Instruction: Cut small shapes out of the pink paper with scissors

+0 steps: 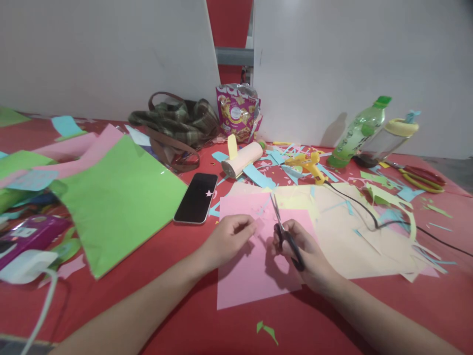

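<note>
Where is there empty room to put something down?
The red tabletop looks bare between the right forearm and the cream paper sheet, and between the left forearm and the green paper sheet. It's crowded around the yellow plastic glue gun, with blue paper scraps, and at the pink paper sheet beneath the black-handled metal scissors.

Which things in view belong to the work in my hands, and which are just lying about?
Likely part of it:
scissors in the right hand
pink sheet
small pink piece, apparently pinched in the left hand

Probably just lying about:
phone
snack bag
plaid bag
green-capped bottle
</note>
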{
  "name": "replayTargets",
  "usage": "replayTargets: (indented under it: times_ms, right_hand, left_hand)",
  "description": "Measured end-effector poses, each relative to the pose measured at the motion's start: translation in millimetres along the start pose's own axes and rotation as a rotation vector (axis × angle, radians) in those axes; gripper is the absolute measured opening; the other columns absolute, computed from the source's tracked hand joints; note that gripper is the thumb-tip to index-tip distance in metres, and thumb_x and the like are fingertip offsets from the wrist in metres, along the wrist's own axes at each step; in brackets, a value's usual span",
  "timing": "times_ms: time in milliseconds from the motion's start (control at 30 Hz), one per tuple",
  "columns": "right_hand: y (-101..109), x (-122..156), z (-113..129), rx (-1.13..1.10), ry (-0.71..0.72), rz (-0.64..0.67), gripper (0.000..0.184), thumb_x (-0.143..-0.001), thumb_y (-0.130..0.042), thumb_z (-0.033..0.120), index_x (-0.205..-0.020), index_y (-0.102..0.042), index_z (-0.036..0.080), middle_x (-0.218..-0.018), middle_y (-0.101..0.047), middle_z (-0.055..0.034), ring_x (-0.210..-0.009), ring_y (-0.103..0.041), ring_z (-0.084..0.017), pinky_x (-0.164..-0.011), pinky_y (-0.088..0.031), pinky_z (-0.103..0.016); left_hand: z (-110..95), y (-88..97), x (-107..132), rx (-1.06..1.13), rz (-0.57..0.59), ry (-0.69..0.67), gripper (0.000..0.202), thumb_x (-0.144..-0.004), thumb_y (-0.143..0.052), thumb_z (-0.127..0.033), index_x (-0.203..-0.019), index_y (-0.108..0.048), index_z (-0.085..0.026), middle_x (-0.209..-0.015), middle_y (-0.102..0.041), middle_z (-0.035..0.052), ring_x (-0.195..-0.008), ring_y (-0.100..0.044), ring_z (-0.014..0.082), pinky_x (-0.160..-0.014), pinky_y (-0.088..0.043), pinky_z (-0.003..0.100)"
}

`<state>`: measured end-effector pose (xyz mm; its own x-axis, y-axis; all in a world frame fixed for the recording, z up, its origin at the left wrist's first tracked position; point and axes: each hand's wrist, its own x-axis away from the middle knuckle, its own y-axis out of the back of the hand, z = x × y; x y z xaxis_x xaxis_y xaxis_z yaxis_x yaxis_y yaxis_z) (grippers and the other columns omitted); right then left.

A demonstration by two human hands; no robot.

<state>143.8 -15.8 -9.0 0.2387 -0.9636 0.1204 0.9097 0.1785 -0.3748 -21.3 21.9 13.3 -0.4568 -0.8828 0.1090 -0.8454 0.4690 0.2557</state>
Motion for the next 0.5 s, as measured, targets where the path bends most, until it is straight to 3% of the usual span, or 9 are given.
replayTargets:
  times_ms: [233, 500]
  right_hand:
    - [2, 8, -2, -0.034, -0.002, 0.123, 0.031, -0.068, -0.062, 0.038, -0.082, -0.04, 0.021, -0.08, -0.047, -0.0012, -0.066, -0.049, -0.013, -0.062, -0.037, -0.029]
    - [2, 17, 8, 0.065, -0.017, 0.207, 0.05, -0.055, -0.062, 0.055, -0.087, -0.038, 0.024, -0.087, -0.044, -0.0027, -0.078, -0.047, -0.018, -0.071, -0.037, -0.035]
  left_hand:
    - [-18, 9.7, -12, -0.033, -0.183, -0.117, 0.027, -0.077, -0.041, -0.026, -0.053, -0.038, -0.015, -0.047, -0.03, -0.0065, -0.042, -0.028, 0.005, -0.041, -0.026, 0.017]
    - [-40, -1.4, -26, -0.292, -0.187, -0.286, 0.026, -0.079, -0.04, -0.022, -0.054, -0.041, -0.014, -0.051, -0.033, -0.0048, -0.049, -0.031, 0.0063, -0.046, -0.026, 0.019]
